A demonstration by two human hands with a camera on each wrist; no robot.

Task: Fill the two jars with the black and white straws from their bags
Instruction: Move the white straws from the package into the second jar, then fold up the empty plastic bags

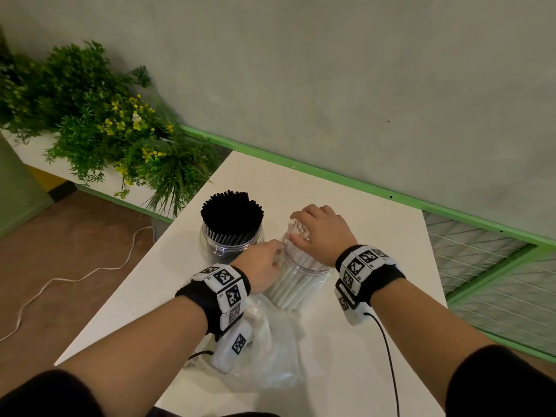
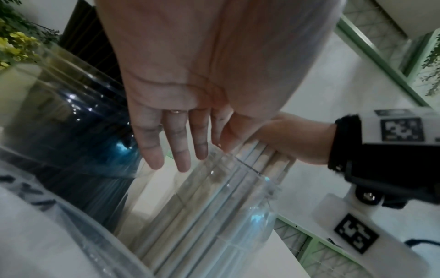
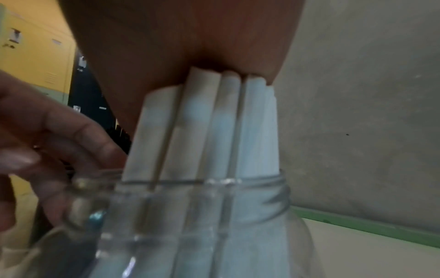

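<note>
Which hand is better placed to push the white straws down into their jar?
Right. The right hand already rests on top of the white straws, while the left hand is beside the jar's rim, steadying it.

Leafy plant [image 1: 90,115] with yellow flowers beside the white table [image 1: 376,236]; white cable [image 1: 75,278] on floor.

black straws [image 1: 231,212], white straws [image 1: 293,284] (clear jars [image 1: 313,273]).
</note>
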